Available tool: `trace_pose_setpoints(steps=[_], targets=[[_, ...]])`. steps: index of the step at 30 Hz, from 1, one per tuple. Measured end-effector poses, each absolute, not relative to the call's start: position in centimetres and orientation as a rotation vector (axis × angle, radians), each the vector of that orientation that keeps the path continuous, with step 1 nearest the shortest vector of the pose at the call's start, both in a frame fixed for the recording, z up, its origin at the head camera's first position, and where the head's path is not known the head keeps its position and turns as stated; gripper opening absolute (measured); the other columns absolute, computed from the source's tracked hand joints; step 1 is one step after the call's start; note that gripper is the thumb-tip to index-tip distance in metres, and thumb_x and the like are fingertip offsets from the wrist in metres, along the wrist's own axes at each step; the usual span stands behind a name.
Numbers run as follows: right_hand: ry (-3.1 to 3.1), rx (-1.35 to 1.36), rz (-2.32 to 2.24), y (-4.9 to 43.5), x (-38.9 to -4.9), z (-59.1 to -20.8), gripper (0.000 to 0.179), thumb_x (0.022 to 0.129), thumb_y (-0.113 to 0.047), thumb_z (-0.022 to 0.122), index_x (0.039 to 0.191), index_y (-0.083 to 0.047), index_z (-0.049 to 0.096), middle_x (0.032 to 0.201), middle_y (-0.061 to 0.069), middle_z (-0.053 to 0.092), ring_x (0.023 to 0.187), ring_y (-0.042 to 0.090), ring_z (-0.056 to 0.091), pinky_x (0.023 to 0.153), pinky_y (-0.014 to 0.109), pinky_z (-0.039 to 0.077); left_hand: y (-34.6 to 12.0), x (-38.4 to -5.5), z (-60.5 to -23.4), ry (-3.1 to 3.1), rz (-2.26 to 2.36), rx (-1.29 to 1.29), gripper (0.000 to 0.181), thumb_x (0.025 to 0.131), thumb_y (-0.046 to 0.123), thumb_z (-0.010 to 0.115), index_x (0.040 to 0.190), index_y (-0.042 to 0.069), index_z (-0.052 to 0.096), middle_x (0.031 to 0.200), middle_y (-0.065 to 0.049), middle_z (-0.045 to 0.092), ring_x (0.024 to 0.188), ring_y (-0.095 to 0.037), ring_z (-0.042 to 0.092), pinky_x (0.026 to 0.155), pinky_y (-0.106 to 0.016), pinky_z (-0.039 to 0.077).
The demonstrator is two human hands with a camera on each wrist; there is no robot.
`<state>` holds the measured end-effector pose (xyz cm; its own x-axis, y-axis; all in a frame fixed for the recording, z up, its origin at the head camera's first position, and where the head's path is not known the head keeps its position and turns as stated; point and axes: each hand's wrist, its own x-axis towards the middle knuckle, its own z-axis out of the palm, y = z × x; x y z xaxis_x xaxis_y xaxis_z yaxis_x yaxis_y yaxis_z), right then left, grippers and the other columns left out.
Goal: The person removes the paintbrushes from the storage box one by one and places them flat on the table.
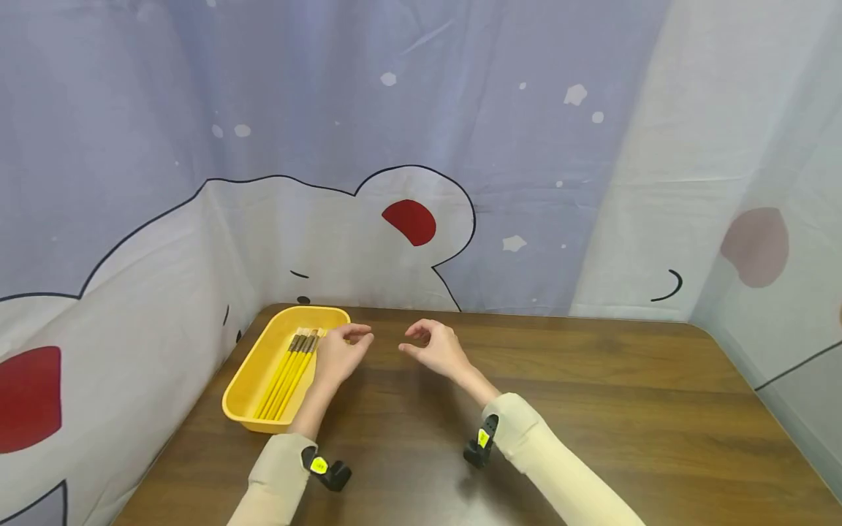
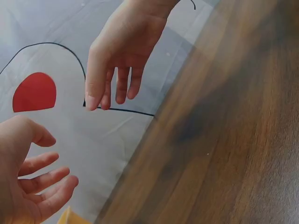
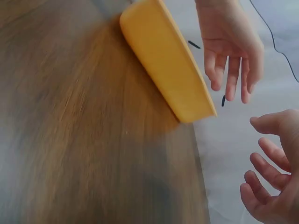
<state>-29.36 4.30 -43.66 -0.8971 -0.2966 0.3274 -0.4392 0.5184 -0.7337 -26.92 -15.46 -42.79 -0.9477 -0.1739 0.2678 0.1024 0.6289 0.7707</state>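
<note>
Several yellow-handled paintbrushes (image 1: 287,376) lie side by side in a yellow plastic tray (image 1: 240,387) on the left of the table, bristle ends toward the back. My left hand (image 1: 338,358) hovers by the tray's right side and hides part of its rim; its fingers are loosely bent around nothing. Facing it across a small gap, my right hand (image 1: 437,351) is held over the table with relaxed, parted fingers and holds nothing. In the right wrist view the tray's outer wall (image 3: 163,60) shows beyond the table surface, near the left hand (image 3: 233,51).
The brown wood-grain table (image 1: 592,409) extends to the right and toward me. Behind it and at both sides hangs a printed curtain (image 1: 526,146) that meets the table's back edge. Each wrist wears a strapped black camera, the left (image 1: 329,471) and the right (image 1: 480,442).
</note>
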Motion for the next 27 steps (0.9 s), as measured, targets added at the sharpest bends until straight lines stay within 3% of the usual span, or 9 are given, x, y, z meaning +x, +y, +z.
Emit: trace_pose_setpoints(steps=[9,17,27], targets=[[-2.611,0.628,1.339,1.4,-29.6,-43.7,0.026,0.08,-0.023,0.077,0.098,-0.006,0.069,0.097,0.011,0.071,0.08,0.019,0.064,0.071,0.025,0.051,-17.2,-27.1,-42.4,-2.502,-1.29,0.149,0.025,0.085,0.019,0.063,0.104,0.007,0.074,0.097,-0.016,0.073,0.071,-0.018,0.066,0.06,-0.022,0.045],[-2.597,0.572,1.475,-0.3,-29.6,-43.5,0.031,0.08,-0.022,0.076,0.101,-0.002,0.067,0.091,0.011,0.071,0.075,0.016,0.064,0.066,0.021,0.05,-19.1,-26.9,-42.5,-2.448,-1.343,0.195,0.026,0.087,0.017,0.063,0.105,0.003,0.073,0.092,-0.019,0.073,0.056,-0.008,0.064,0.05,-0.015,0.047],[-2.595,0.547,1.503,-2.1,-29.8,-43.9,0.029,0.079,-0.024,0.077,0.1,-0.006,0.066,0.089,0.009,0.071,0.076,0.015,0.065,0.067,0.022,0.051,-21.4,-26.2,-43.0,-2.466,-1.361,0.262,0.029,0.09,0.022,0.063,0.11,0.003,0.071,0.096,-0.019,0.073,0.069,-0.023,0.07,0.053,-0.017,0.051]])
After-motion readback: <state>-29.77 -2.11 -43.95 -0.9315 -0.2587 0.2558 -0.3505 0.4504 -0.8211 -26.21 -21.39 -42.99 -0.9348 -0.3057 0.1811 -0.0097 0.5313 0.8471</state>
